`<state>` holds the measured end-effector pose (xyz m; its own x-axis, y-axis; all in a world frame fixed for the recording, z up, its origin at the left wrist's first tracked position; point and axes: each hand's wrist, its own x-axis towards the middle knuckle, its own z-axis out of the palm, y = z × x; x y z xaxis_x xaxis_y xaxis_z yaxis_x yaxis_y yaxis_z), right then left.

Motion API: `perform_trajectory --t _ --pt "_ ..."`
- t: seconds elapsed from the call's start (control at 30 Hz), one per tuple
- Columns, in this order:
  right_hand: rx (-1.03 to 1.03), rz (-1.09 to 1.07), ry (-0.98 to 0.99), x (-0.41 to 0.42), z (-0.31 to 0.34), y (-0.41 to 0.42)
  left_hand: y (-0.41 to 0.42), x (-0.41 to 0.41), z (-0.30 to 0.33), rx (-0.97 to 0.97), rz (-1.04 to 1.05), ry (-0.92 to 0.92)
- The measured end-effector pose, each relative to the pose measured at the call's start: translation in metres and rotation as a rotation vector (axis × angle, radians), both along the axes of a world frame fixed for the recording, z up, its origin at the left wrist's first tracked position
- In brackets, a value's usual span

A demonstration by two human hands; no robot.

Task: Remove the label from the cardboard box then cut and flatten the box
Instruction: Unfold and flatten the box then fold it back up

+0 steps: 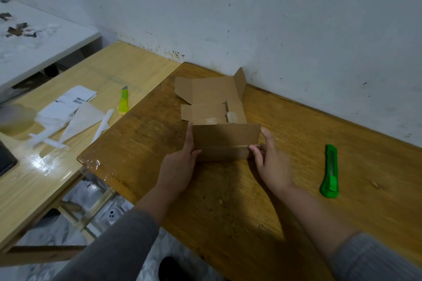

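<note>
1. Grey sleeves (118, 246) come in from the bottom edge and are cut off there; both forearms reach forward over the dark wooden table (251, 201).
2. At the left end of the cardboard box (219, 121), the left hand (180, 166) holds the near panel: the thumb lies on the front face and the index finger stretches up along the edge. The other fingers are hidden behind the hand.
3. At the right end, the right hand (271, 164) pinches the same panel with curled fingers, near a crease line. Its fingertips behind the panel cannot be seen.
4. This box stands opened in the middle of the dark table, close to the wall (274, 18). Its flaps are spread out, one tilted up at the far right. Something pale and shiny lies inside, too blurred to identify.
5. To the right of the hands, apart from the box, a green utility knife (330, 172) lies on the table.
6. On the lighter table (45, 178) at the left lie a yellow-green knife (123, 100), a printed label sheet (73, 100) and white strips (68, 125). The print is too small to read.
</note>
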<state>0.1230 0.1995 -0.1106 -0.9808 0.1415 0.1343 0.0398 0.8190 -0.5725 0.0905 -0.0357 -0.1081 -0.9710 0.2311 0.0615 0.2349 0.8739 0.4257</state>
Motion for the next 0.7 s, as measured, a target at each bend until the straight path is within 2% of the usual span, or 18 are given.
perform_trajectory --t 0.23,0.47,0.57,0.7 --pt "0.087 0.148 -0.114 -0.011 0.001 0.020 -0.010 -0.010 -0.003 -0.104 -0.028 0.023" --pt "0.080 -0.034 -0.038 -0.018 -0.003 0.006 -0.003 -0.010 -0.011 0.008 0.013 0.169" --pt "0.100 -0.133 -0.063 -0.035 -0.008 -0.002 -0.003 -0.016 -0.012 -0.067 0.050 0.162" --pt "-0.029 -0.222 -0.094 -0.049 -0.013 -0.015 0.006 -0.021 -0.013 -0.065 0.085 0.201"
